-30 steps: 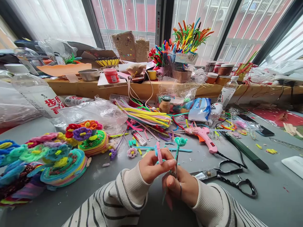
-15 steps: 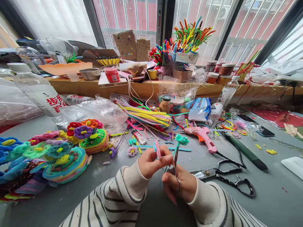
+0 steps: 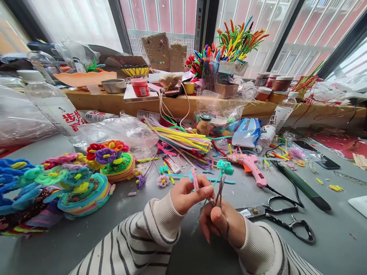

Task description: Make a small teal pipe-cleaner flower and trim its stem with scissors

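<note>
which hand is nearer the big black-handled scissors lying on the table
Right. The right hand is just left of the big scissors; the left hand is farther left.

table (image 3: 338, 225): scissors (image 3: 255, 211) right of right grip (image 3: 231, 221) | glue gun (image 3: 249, 160) behind scissors

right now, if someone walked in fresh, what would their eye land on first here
Probably the bright fuzzy stems bunched at the top, right of center, and the fuzzy flowers massed along the left side. Then, at lower center, the green flower just above the right hand, which holds small scissors. The pink glue gun lies just beyond, to the right.
</note>
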The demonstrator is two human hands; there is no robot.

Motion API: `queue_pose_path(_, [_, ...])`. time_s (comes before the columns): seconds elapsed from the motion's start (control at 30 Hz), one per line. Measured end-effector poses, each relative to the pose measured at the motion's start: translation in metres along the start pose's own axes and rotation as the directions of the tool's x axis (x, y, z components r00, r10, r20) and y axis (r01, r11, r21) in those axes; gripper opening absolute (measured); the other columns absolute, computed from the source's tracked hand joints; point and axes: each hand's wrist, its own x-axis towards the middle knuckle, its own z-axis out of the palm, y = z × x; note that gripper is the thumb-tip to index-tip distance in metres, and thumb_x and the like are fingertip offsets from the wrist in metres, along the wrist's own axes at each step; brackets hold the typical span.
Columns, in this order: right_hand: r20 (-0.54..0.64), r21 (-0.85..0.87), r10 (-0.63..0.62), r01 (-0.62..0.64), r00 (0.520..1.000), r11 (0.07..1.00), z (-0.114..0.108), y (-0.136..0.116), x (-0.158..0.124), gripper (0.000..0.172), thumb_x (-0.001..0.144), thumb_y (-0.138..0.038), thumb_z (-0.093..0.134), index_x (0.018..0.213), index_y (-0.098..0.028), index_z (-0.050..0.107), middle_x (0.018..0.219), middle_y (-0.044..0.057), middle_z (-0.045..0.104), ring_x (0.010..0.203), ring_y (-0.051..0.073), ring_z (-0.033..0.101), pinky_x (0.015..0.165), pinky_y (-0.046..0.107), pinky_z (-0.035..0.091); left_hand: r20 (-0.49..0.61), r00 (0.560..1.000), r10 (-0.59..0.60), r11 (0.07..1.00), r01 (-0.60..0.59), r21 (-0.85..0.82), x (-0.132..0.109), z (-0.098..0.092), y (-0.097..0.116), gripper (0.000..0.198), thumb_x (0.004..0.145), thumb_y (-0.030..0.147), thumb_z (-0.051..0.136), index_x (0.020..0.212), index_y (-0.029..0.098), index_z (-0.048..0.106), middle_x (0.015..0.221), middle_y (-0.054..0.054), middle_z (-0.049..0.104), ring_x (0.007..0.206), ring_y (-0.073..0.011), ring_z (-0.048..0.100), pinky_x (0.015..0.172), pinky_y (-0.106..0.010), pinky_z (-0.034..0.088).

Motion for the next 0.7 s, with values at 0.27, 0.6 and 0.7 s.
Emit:
queue_pose_path(0.27, [-0.003, -0.033, -0.005, 0.005, 1.0, 0.999, -0.001, 0.005, 0.001, 0.07, 0.069, -0.069, 0.02, 0.042, -0.01, 0.047, 0.036, -0.002, 0.035, 0.034, 0.003, 0.029, 0.036, 0.019, 0.023, -0.005, 1.0, 0.006, 1.0, -0.006, -0.002, -0.001, 0.002, 0.002, 0.018, 0.069, 0.025, 0.052, 0.058, 0.012, 0.053, 0.057, 0.0, 0.048, 0.056, -0.0098, 0.045, 0.055, -0.023, 0.036])
queue_pose_path(0.6, [0.038, 0.03, 0.072, -0.074, 0.997, 0.997, -0.004, 0.013, 0.002, 0.067, 0.075, -0.061, 0.024, 0.033, -0.013, 0.043, 0.028, -0.003, 0.028, 0.03, 0.004, 0.029, 0.034, 0.018, 0.025, -0.002, 1.0, 0.02, 1.0, -0.02, 0.018, -0.001, 0.003, 0.0, 0.017, 0.071, 0.023, 0.051, 0.058, 0.012, 0.055, 0.057, 0.0, 0.048, 0.058, -0.0092, 0.045, 0.058, -0.023, 0.034])
queue_pose_path(0.7, [0.038, 0.051, 0.103, -0.105, 0.994, 0.993, -0.004, 0.015, 0.001, 0.065, 0.077, -0.058, 0.026, 0.033, -0.013, 0.041, 0.029, -0.003, 0.031, 0.029, 0.003, 0.029, 0.034, 0.018, 0.024, -0.01, 1.0, 0.023, 1.0, -0.023, 0.011, -0.001, 0.002, 0.001, 0.018, 0.071, 0.024, 0.051, 0.058, 0.012, 0.054, 0.057, 0.0, 0.047, 0.058, -0.0093, 0.044, 0.058, -0.023, 0.034])
